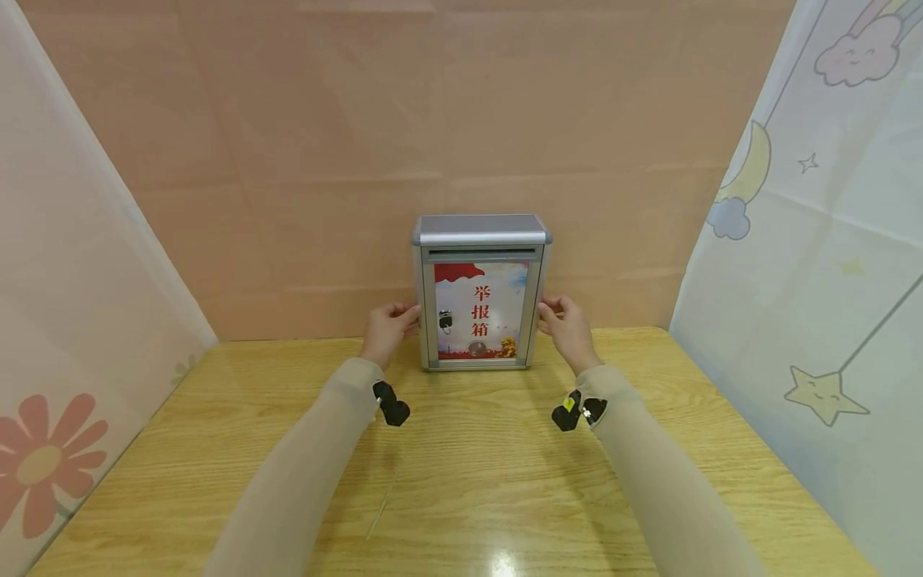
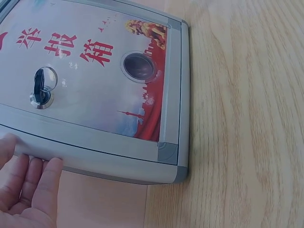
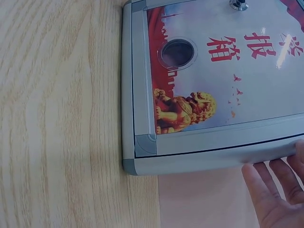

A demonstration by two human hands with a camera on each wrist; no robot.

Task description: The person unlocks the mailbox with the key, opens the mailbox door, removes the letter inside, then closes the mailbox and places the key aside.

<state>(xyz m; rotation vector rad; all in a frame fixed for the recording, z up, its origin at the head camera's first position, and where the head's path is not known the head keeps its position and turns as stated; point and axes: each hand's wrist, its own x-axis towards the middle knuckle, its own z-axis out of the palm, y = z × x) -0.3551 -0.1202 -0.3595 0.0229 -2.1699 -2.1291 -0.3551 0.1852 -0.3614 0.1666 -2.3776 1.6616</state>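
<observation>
A grey metal report box (image 1: 483, 248) stands upright at the back of the wooden table. Its front panel has red Chinese characters, a round window (image 2: 138, 66) and a lock with a key (image 2: 42, 92) in it. My left hand (image 1: 389, 328) touches the box's left side low down, thumb nearer the front edge and fingertips towards the back. On the opposite side, my right hand (image 1: 568, 327) rests its fingertips (image 3: 249, 171) against the box in much the same way. The fingers of both hands are mostly straight.
The wooden table (image 1: 461, 465) runs up to a peach-coloured backdrop (image 1: 447, 104) behind the box. Patterned sheets hang on both sides, a flower on the left sheet (image 1: 94, 304) and a star and moon on the right sheet (image 1: 815, 296).
</observation>
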